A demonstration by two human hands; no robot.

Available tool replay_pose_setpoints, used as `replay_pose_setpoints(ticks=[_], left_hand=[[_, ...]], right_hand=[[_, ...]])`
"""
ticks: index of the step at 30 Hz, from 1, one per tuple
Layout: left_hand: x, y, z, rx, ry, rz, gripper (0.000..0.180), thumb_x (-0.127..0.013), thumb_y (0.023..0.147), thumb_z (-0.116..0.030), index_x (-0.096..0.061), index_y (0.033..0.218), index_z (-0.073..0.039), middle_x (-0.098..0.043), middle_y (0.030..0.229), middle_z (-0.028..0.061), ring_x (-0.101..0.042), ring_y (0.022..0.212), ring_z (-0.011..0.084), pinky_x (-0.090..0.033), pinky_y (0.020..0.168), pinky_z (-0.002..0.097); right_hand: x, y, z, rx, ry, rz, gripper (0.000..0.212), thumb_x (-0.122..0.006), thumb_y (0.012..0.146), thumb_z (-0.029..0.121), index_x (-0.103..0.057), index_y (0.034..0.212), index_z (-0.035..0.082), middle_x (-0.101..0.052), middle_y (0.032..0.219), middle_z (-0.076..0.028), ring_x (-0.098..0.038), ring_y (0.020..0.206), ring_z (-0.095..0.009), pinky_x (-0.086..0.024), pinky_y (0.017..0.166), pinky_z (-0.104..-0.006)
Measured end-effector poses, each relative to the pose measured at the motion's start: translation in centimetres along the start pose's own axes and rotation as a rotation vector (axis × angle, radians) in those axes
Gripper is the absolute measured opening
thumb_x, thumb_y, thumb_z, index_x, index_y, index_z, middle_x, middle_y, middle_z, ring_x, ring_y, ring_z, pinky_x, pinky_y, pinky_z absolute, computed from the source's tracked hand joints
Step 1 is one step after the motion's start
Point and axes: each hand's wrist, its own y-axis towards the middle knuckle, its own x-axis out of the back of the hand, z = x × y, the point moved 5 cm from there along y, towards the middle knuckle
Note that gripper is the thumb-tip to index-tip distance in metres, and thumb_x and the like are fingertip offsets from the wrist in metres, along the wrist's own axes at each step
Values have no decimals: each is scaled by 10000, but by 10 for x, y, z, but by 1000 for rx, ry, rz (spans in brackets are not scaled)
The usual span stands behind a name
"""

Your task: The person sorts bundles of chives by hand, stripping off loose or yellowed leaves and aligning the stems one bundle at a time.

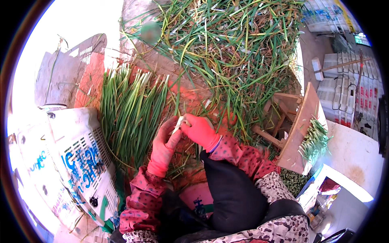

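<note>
In front of me, my left hand (163,141) and my right hand (202,130) meet at a short white stalk end of a scallion (178,124). The fingers of my right hand are closed on it, and the thumb and fingers of my left hand pinch it from the other side. Its lower part is hidden by the hands. To the left of my left hand lies a thick bundle of scallions (131,109), white ends pointing away from me, green leaves toward me. Both sleeves are red with dark spots.
A large heap of loose green and dry leaves (227,44) fills the far side. White plastic crates (87,158) stand at left, more crates (338,93) at far right. A tilted wooden stool (298,133) stands at right, a small scallion bunch (315,139) beside its board.
</note>
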Motion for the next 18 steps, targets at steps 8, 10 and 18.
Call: replay_pose_setpoints(ticks=[8,10,18], left_hand=[[34,-8,-5,151,149,-94,402,-477,961,-279,-523,1261,-15,-626,1139,88,-626,730,126,-405,495,212],[31,-4,-14,237,-109,113,456,-449,952,-315,-507,1267,8,-640,1109,122,-628,682,149,-397,482,218],[7,6,-14,323,-261,242,307,-461,913,-194,-565,1105,22,-673,999,166,-643,642,185,-404,435,233]], right_hand=[[138,59,16,117,-934,-604,423,-664,770,226,-546,1153,90,-637,1043,-133,-613,921,-328,-499,756,-418],[131,56,57,384,-892,-563,564,-716,737,245,-520,1225,40,-574,1206,-171,-570,1054,-331,-467,881,-391],[-13,30,61,-87,418,520,226,-624,893,199,-646,1043,31,-670,898,-55,-610,807,-104,-497,711,-258]])
